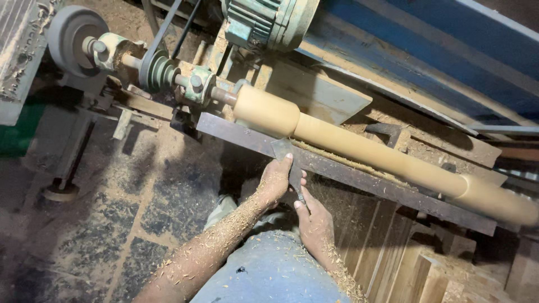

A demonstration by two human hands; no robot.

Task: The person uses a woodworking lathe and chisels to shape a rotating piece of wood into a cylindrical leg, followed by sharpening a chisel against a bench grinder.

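A long pale wooden workpiece is mounted in a lathe and runs from upper left to right. It is thick at its left end and slimmer along the middle. In front of it lies a flat metal tool rest bar. A flat metal chisel lies across the bar with its blade at the step in the wood. My left hand presses the chisel near the bar, thumb on the blade. My right hand grips its lower end. Both forearms are covered in wood shavings.
The lathe's spindle with a belt pulley and a grey wheel sits at the upper left, below a green motor. Sawdust covers the floor. Wooden boards stand at the lower right, a blue beam behind.
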